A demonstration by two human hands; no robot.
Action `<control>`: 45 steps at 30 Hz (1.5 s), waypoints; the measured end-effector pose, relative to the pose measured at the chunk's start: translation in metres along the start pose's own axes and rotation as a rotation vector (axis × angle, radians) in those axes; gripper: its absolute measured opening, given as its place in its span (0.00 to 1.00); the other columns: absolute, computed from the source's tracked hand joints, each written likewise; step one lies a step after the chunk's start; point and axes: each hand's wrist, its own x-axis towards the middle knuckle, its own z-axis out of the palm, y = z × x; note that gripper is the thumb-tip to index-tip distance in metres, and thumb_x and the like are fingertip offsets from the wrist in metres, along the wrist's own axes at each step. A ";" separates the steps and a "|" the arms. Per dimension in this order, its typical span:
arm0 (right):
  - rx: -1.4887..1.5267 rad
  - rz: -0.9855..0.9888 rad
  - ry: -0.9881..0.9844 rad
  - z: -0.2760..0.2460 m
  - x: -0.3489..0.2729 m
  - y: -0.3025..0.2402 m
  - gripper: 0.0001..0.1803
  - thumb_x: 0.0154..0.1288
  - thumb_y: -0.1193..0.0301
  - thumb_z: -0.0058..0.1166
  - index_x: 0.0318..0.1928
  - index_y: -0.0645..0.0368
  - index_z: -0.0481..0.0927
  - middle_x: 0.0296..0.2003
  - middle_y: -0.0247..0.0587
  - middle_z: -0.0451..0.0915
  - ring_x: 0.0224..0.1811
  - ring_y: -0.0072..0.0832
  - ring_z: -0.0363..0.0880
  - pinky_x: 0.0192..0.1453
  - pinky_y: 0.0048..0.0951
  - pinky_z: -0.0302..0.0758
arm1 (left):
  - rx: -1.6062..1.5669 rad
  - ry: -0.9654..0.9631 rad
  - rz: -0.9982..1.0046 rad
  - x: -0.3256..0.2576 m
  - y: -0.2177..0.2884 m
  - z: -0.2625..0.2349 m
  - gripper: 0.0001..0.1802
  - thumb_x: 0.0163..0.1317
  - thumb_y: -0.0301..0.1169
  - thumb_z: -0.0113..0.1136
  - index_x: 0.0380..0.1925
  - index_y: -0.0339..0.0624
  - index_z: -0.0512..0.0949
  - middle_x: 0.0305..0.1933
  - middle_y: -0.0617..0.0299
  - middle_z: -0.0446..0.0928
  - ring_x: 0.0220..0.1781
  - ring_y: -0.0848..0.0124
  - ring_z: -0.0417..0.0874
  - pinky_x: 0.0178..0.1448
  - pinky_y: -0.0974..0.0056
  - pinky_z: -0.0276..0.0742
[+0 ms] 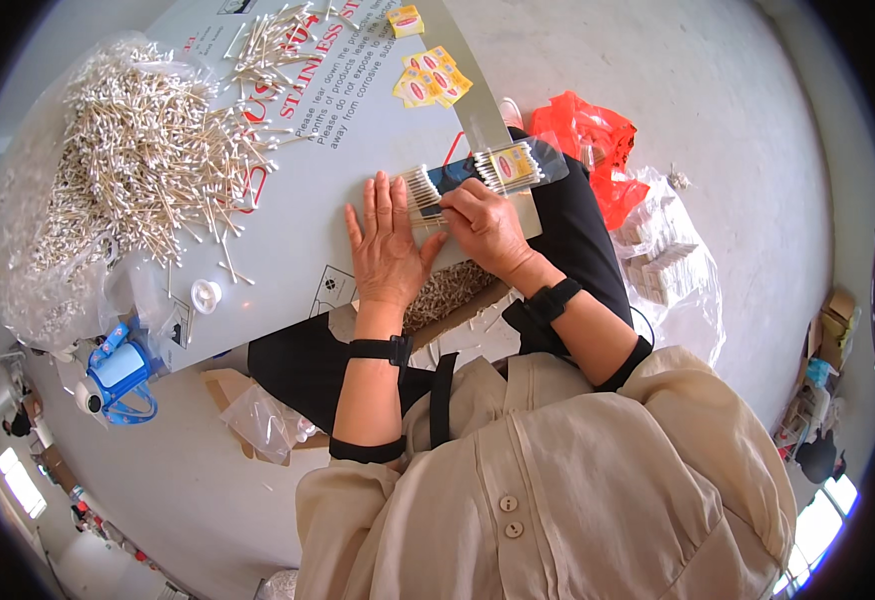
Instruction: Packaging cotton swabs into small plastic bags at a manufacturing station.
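Observation:
My left hand (388, 240) lies flat on the grey table, fingers stretched out, its edge against a row of cotton swabs (422, 188) laid side by side. My right hand (482, 222) is closed, its fingers curled in at the right end of that row; whatever they grip is hidden. Just beyond my right hand, a clear plastic sleeve (555, 165) with cotton swabs (489, 172) and a yellow card (514, 164) rests at the table edge. A dark strip (448, 177) shows between the row and the sleeve.
A large bag of loose cotton swabs (133, 150) spills over the table's left side. Yellow cards (433, 78) lie at the far edge. Near left are a white spool (206, 295) and a blue bottle (118, 375). A red bag (588, 135) and a clear bag of packs (666, 260) sit at right.

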 end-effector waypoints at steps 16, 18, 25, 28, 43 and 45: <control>-0.125 -0.030 -0.025 0.002 0.004 0.001 0.06 0.59 0.77 0.59 0.38 0.58 0.82 0.31 0.42 0.76 0.32 0.43 0.80 0.35 0.39 0.77 | -0.010 0.018 0.008 0.001 -0.002 0.003 0.51 0.60 0.59 0.57 0.75 0.44 0.50 0.80 0.52 0.48 0.81 0.55 0.45 0.79 0.40 0.38; -0.139 -0.048 -0.069 0.001 0.003 0.000 0.05 0.59 0.77 0.59 0.37 0.59 0.82 0.31 0.42 0.76 0.32 0.43 0.80 0.35 0.39 0.77 | -0.013 0.014 0.005 0.001 -0.001 0.003 0.51 0.60 0.59 0.58 0.74 0.44 0.50 0.80 0.52 0.48 0.81 0.55 0.46 0.79 0.40 0.39; -0.068 0.021 0.022 0.002 0.012 -0.005 0.03 0.59 0.72 0.58 0.35 0.54 0.81 0.30 0.40 0.75 0.33 0.43 0.80 0.35 0.42 0.77 | -0.012 0.008 -0.005 0.000 -0.002 0.003 0.51 0.60 0.59 0.58 0.74 0.44 0.50 0.80 0.52 0.48 0.82 0.55 0.45 0.79 0.40 0.38; -0.078 0.007 0.012 0.003 0.018 -0.005 0.05 0.60 0.72 0.57 0.36 0.54 0.82 0.31 0.40 0.75 0.33 0.44 0.80 0.35 0.42 0.78 | -0.006 0.019 0.004 0.000 -0.003 0.004 0.50 0.61 0.58 0.58 0.74 0.44 0.50 0.80 0.53 0.48 0.82 0.56 0.45 0.79 0.40 0.38; -0.134 -0.004 -0.051 0.007 0.016 -0.005 0.03 0.59 0.72 0.57 0.33 0.55 0.82 0.30 0.41 0.75 0.32 0.43 0.81 0.36 0.41 0.79 | 0.009 0.007 -0.009 0.001 0.001 0.001 0.49 0.61 0.56 0.59 0.74 0.41 0.53 0.79 0.52 0.51 0.81 0.57 0.46 0.80 0.41 0.38; -0.100 0.033 -0.006 0.008 0.018 -0.005 0.03 0.58 0.73 0.58 0.34 0.56 0.83 0.31 0.42 0.76 0.33 0.43 0.81 0.37 0.41 0.79 | 0.006 0.007 -0.010 0.001 0.001 0.001 0.49 0.61 0.56 0.59 0.74 0.42 0.53 0.79 0.52 0.51 0.81 0.57 0.46 0.80 0.41 0.38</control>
